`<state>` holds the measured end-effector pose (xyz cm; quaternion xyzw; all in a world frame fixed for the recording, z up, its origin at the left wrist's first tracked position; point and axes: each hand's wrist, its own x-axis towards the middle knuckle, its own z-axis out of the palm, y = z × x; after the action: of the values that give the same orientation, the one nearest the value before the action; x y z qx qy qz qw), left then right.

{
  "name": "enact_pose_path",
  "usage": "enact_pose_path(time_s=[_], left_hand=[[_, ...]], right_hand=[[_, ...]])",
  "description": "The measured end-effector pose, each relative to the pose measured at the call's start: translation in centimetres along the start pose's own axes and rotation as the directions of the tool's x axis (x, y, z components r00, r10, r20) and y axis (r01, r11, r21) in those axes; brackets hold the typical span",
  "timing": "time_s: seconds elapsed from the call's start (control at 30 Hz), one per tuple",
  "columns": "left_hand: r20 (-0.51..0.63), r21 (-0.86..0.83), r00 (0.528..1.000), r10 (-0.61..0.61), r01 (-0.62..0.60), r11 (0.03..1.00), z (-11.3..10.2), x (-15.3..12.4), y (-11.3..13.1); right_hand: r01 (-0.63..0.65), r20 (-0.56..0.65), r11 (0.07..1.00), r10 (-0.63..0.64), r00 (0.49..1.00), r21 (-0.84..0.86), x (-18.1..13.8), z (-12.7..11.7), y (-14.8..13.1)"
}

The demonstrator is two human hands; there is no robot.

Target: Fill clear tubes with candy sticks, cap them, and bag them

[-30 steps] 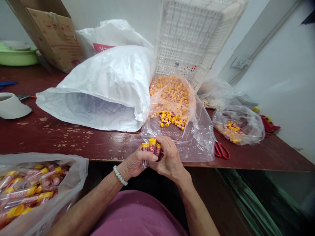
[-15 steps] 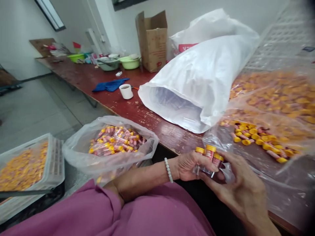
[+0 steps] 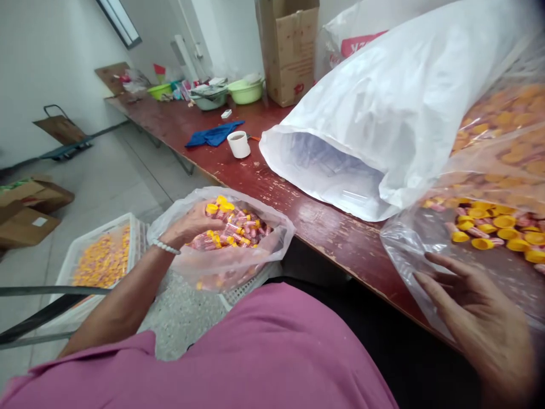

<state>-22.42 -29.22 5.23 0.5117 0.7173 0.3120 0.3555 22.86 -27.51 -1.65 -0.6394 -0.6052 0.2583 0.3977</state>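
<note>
My left hand, with a pale bead bracelet at its wrist, is over the open plastic bag on the left. Its fingers are closed around small yellow-capped tubes, just above many like them lying in the bag. To the right, my right hand is open, fingers apart and holding nothing. It hovers by the table edge at the mouth of a clear plastic bag; I cannot tell whether it touches the film. Beyond its fingers lie more yellow-capped pieces with pink-striped bodies.
A large white sack lies on the red table, its mouth facing me. Farther along are a white cup, a blue cloth, a cardboard box and basins. A white crate of yellow-capped pieces stands low at left.
My left hand has moved left from the table edge to the plastic bag, carrying the tubes. My right hand has parted from it and spread open toward the right. The view has turned left.
</note>
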Motion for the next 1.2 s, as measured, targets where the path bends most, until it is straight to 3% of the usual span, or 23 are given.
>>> enact_pose_path(time_s=[0.13,0.23,0.33,0.43,0.53,0.63,0.8,1.0,1.1,1.2], left_hand=[[-0.121,0.388,0.987,-0.110,0.149,0.910,-3.3,1.0,-5.8],[-0.189,0.495,0.972,-0.142,0.220,0.840,-5.0,1.7,-8.3],[-0.221,0.456,0.972,-0.083,0.178,0.872,-5.6,2.8,-7.9],[-0.203,0.456,0.978,0.048,0.051,0.888,-4.2,4.2,-4.1],[-0.083,0.422,0.964,0.253,-0.196,0.885,-0.8,5.9,1.8],[0.128,0.376,0.890,0.438,-0.452,0.809,4.0,8.6,7.3],[0.443,0.491,0.747,0.496,-0.665,0.563,13.2,14.6,13.2],[0.610,0.491,0.624,0.489,-0.782,0.385,23.3,18.7,14.8],[0.640,0.513,0.617,0.458,-0.787,0.343,25.7,19.4,14.0],[0.634,0.530,0.622,0.461,-0.783,0.327,26.1,19.7,13.3]], right_hand=[[-0.077,0.046,0.995,0.073,0.996,0.070,-0.2,0.3,0.1],[-0.055,0.078,0.995,0.048,0.996,0.085,-0.2,0.9,0.6],[-0.012,0.079,0.995,0.004,0.997,0.098,0.1,1.4,1.5],[0.009,0.088,0.993,-0.019,0.996,0.114,0.6,1.8,2.4],[0.005,0.048,0.993,-0.010,0.999,0.116,0.8,2.3,3.4],[0.010,-0.059,0.994,-0.004,0.998,0.106,0.4,2.9,4.4],[0.021,-0.116,0.995,-0.009,0.993,0.102,-0.2,3.4,4.9],[-0.018,-0.115,0.983,0.040,0.993,0.182,-0.4,3.6,5.3],[-0.020,-0.125,0.979,0.047,0.991,0.204,-0.5,3.5,5.4],[-0.016,-0.127,0.976,0.045,0.991,0.216,-0.5,3.5,5.3]])
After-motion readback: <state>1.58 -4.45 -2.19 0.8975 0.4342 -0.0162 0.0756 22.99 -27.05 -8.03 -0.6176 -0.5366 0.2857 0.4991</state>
